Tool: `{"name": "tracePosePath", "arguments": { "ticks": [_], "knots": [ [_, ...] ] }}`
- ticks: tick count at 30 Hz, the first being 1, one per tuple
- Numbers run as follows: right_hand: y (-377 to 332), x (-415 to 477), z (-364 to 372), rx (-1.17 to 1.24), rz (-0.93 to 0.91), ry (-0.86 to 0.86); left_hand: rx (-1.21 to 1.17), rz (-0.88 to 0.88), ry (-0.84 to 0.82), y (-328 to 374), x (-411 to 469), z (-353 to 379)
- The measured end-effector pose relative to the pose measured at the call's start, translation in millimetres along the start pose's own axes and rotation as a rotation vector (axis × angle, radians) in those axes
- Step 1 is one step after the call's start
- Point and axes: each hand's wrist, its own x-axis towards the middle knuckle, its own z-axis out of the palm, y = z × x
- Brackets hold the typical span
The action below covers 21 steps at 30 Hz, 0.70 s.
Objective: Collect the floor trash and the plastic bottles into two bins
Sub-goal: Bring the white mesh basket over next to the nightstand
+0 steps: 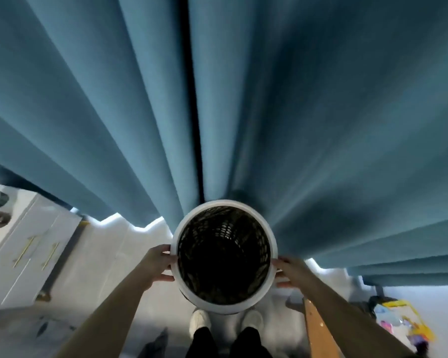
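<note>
Both hands are placed on the bin, one per side, at rim level. L hand is clamped on the left edge, w/ thumb laid against the white rim up top and fingers wrapped round the wall below. R hand is set likewise on the right edge, thumb by the rim, fingers curled underneath. Bin is held upright, approx. centred in front of the body, mouth turned up to the camera. Dark mesh wall is seen inside; the bottom is lost in shadow, so contents can't be told. Toes of white shoes are partly covered by its near rim. Blue curtain is hung just behind it. White cabinet w/ gold handles is seen at left, wooden board and blurred colourful items at right.
</note>
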Motion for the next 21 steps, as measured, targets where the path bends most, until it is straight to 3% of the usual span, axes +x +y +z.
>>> {"name": "tracePosePath", "arguments": {
  "ticks": [13,17,21],
  "knots": [
    [-81.7,132.0,202.8,-0.691,-0.041,-0.397,-0.395,-0.334,0.487,-149.1,67.9,-106.7],
    [-78.8,193.5,280.7,-0.711,-0.037,-0.373,-0.435,-0.388,0.579,-201.7,137.5,-137.0],
    [-57.9,265.4,352.3,-0.644,0.043,-0.365,-0.251,-0.368,0.642,-227.2,204.2,-155.6]
  ]
}}
